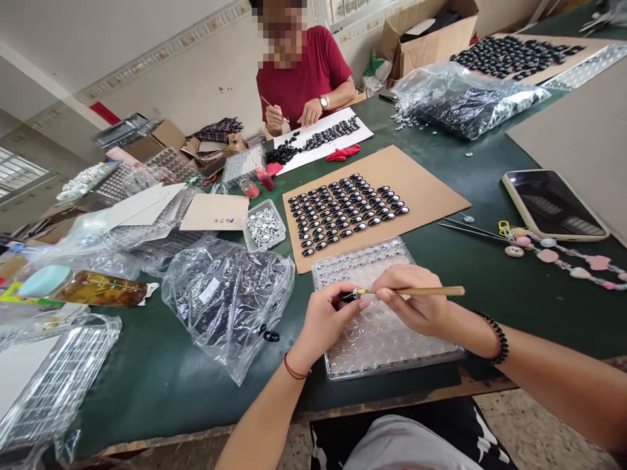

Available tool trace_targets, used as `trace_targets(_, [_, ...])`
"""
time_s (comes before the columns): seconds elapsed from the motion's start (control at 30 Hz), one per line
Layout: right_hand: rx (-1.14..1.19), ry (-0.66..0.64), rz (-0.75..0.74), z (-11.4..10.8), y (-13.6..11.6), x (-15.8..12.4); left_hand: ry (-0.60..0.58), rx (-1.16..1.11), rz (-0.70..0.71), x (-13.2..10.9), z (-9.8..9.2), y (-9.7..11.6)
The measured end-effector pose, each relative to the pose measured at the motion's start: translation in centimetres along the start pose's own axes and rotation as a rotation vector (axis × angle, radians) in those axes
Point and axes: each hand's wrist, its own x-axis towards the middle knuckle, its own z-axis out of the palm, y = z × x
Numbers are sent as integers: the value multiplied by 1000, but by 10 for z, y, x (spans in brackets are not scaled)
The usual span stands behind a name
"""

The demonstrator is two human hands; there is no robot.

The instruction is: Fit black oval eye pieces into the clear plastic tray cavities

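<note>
My left hand (327, 318) pinches a small black piece (349, 297) over a clear blister tray (372, 339) on the green table. My right hand (416, 301) grips a thin wooden stick (431, 291) whose tip meets that black piece. Behind the tray lies a brown cardboard sheet (431, 189) carrying rows of several black oval pieces (345, 210). A single black piece (270, 336) lies loose to the left of the tray.
A plastic bag of black parts (225, 297) sits left, a small tub of silver bits (264, 226) behind it. A phone (553, 203), tweezers (470, 228) and a bead strand (563, 256) lie right. A person in a red shirt (298, 72) works opposite on white paper.
</note>
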Motion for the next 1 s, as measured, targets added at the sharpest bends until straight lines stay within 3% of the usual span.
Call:
trace_targets(0.3, [-153,-67,-130,3,0,0,16,55,10,-1,-1,-1])
trace_targets(0.77, [-194,-112,-130,5,2,0,48,169,124,-2,1,-3])
trace_targets(1.0, [-247,-220,-114,6,1,-3,54,147,118,0,1,-5])
